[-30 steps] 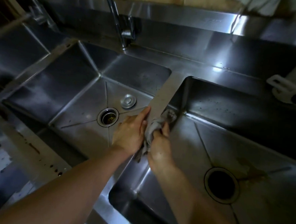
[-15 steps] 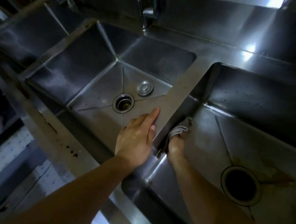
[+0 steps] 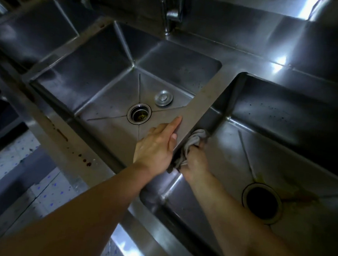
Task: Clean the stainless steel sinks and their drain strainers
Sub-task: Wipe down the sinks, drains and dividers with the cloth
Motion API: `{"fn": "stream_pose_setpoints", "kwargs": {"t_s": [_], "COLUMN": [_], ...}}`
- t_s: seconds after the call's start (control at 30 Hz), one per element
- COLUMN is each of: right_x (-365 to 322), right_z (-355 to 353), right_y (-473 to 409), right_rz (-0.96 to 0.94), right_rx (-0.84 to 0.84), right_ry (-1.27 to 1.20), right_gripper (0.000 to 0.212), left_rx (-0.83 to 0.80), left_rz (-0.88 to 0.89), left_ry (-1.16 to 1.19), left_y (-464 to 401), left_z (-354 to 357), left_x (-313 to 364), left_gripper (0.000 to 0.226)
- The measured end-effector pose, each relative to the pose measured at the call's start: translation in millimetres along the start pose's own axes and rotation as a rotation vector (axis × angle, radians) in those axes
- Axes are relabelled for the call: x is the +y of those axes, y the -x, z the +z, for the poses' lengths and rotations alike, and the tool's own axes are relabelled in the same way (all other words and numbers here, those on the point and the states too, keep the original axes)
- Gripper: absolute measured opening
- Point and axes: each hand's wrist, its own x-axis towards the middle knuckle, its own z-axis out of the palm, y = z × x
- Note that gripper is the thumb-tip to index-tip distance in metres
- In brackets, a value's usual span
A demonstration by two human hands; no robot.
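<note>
Two stainless sinks side by side in one bench, split by a flat divider strip (image 3: pixel 200 110) running from near edge up and away toward the faucet base (image 3: pixel 171 15). Right hand (image 3: pixel 194 161) down inside the right sink (image 3: pixel 283 119), fingers clenched round a grey rag (image 3: pixel 193 143), rag bunched vs. the sink's left wall, directly under the divider. Left hand (image 3: pixel 157 145) resting on the divider's left edge, fingers straight, index pointing along the strip, grasping nothing; looks like bracing.

Key relation: wall's long axis runs w/ the divider, away from the body, so the unwiped stretch lies ahead of the rag, up toward the far corner. Right hand nearer to it by far, already touching. Judged next move: push rag fwd along the wall, same line as the left index.

Right drain (image 3: pixel 261 203) open & dark, no strainer seen in it, brownish stain just beyond; sits right of and nearer than the rag, well apart. Left sink (image 3: pixel 100 68): drain (image 3: pixel 139 114) w/ debris visible inside, round stopper cap (image 3: pixel 163 98) lying just beside it on the floor of the basin. Dark specks on right sink's back wall; probably more wiping due.
</note>
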Motion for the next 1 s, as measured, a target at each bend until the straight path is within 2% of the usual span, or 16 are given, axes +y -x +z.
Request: {"fn": "stream_pose_setpoints", "kwargs": {"t_s": [0.07,0.13,0.23,0.3,0.4,0.47,0.6,0.73,0.9,1.0], "right_x": [0.5,1.9,1.7,5.3,12.2,16.0,30.0,35.8,37.7,27.7], "right_z": [1.6,-2.1,0.1,3.9,2.6,-2.4,-16.1,-30.3,-33.1,-29.9], "right_y": [25.4,46.8,67.8,76.1,66.4,49.2,3.0,-20.8,-25.5,-9.0], "right_rz": [0.005,-0.092,-0.145,-0.153,-0.061,-0.020,-0.022,-0.006,0.013,-0.083], "right_rx": [-0.145,-0.253,-0.327,-0.275,-0.175,-0.099,0.017,0.126,0.133,0.012], "right_ry": [0.056,0.145,0.231,0.236,0.217,0.342,0.742,0.807,0.771,0.881], "right_gripper": [0.033,0.038,0.048,0.049,0.036,0.035,0.039,0.034,0.037,0.040], "left_rx": [-0.050,-0.089,-0.057,-0.042,-0.085,-0.081,-0.013,0.035,0.043,0.031], "left_rz": [0.020,0.060,0.041,-0.006,-0.030,-0.031,-0.009,0.001,-0.012,-0.028], "left_ry": [0.062,0.076,0.031,-0.008,-0.017,-0.022,-0.026,-0.041,-0.050,-0.054], "left_y": [-0.2,3.9,23.8,42.0,56.7,56.7,59.0,60.4,60.2,60.2], "left_z": [-4.4,-11.8,-20.3,-21.0,-14.6,-13.5,-7.4,-4.5,-2.9,-4.6], "left_x": [0.0,-2.3,-7.5,-13.9,-21.4,-21.9,-23.4,-25.1,-24.1,-24.5], "left_gripper": [0.049,0.048,0.042,0.043,0.049,0.050,0.051,0.051,0.052,0.049]}}
